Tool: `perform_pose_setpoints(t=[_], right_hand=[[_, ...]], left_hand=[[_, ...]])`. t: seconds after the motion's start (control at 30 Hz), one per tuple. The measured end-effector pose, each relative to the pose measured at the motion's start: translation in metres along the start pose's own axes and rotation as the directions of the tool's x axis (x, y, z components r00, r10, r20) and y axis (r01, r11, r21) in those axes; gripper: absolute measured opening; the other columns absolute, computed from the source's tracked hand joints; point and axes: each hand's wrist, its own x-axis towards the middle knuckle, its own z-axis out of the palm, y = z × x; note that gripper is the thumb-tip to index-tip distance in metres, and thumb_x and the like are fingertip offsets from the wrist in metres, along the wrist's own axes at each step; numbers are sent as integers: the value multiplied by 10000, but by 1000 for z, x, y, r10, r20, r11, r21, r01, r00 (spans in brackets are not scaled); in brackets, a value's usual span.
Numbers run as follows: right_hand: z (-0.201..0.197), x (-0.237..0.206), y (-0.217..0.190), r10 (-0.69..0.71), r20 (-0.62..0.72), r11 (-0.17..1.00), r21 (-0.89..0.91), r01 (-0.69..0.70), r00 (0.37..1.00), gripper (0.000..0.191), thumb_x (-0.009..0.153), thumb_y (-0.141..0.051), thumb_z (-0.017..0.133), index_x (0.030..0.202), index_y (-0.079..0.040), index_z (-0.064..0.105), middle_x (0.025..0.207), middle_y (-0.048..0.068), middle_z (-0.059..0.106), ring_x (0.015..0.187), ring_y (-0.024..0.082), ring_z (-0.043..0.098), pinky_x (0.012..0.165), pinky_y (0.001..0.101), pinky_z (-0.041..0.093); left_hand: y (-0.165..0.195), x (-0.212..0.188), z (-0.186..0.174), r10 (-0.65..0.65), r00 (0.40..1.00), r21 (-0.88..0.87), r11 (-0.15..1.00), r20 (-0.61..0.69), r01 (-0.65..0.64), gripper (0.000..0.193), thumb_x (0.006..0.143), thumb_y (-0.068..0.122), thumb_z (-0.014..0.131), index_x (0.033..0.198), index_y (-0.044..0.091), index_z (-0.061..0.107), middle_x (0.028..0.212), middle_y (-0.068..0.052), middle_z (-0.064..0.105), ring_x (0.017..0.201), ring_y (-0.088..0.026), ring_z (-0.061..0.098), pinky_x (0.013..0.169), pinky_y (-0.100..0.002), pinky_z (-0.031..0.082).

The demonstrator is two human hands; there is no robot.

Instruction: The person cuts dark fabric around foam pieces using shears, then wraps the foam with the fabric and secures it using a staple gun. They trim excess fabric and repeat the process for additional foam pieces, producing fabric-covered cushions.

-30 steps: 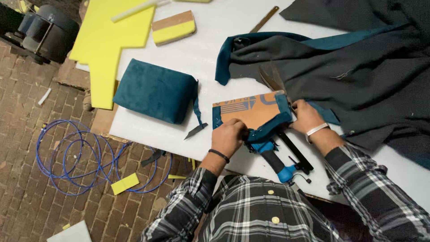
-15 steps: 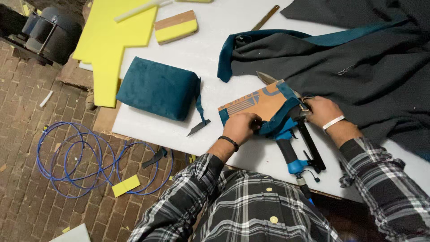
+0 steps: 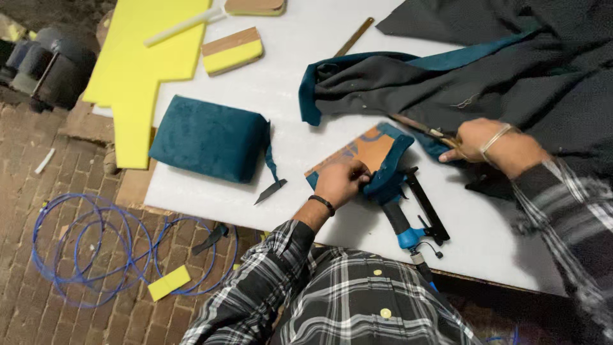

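Note:
My left hand [image 3: 341,182] pinches the teal fabric [image 3: 391,171] that is folded over the edge of a brown board [image 3: 364,150] on the white table [image 3: 306,108]. To the right, my right hand [image 3: 482,139] is closed on a pair of scissors [image 3: 418,126]. Their blades point left toward the board's far corner. A blue-handled staple gun [image 3: 412,214] lies on the table just below the board, with no hand on it.
A finished teal cushion [image 3: 211,137] lies left of the board, with a fabric scrap [image 3: 271,190] beside it. Dark fabric with a teal edge [image 3: 498,70] covers the table's right. Yellow foam [image 3: 137,70], a foam-and-wood block [image 3: 231,50] and a ruler [image 3: 354,36] lie farther back. A blue hose [image 3: 96,246] is coiled on the brick floor.
My right hand has left the board and staple gun and moved right, now holding scissors. The staple gun lies free on the table. My left hand stays on the fabric.

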Motion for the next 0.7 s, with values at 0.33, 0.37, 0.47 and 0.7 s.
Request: perform_pose_setpoints(t=[0.33, 0.37, 0.47, 0.7], right_hand=[[20, -119, 23, 16, -121, 998, 58, -10, 992, 738, 706, -790, 680, 1144, -199, 745, 995, 61, 733, 982, 254, 743, 880, 414, 607], [15, -127, 20, -16, -112, 1000, -3, 15, 994, 766, 653, -801, 709, 1119, -193, 731, 1038, 30, 729, 1022, 230, 746, 901, 393, 607], [1, -140, 3, -212, -140, 970, -152, 191, 967, 744, 646, -788, 690, 1121, -215, 685, 1112, 2, 689, 1118, 236, 689, 956, 389, 575], [-29, -118, -49, -405, -111, 904, -195, 380, 908, 682, 713, -700, 731, 1112, -151, 670, 1108, 51, 667, 1115, 292, 662, 940, 426, 560]], left_hand=[[-2, 27, -3, -112, 990, 66, 992, 87, 106, 246, 798, 348, 795, 926, 139, 793, 882, -85, 780, 837, -263, 751, 773, -388, 577], [-3, 28, -5, -121, 988, 57, 992, 98, 116, 252, 780, 351, 804, 911, 135, 794, 872, -86, 782, 830, -262, 755, 773, -388, 581], [-1, 31, -5, -80, 990, 110, 992, 118, 67, 231, 771, 317, 813, 900, 126, 798, 870, -99, 774, 830, -287, 732, 768, -403, 566], [3, 39, -4, 65, 982, 226, 969, 176, -104, 131, 775, 172, 743, 885, 147, 809, 858, -104, 761, 812, -298, 728, 770, -409, 567]])
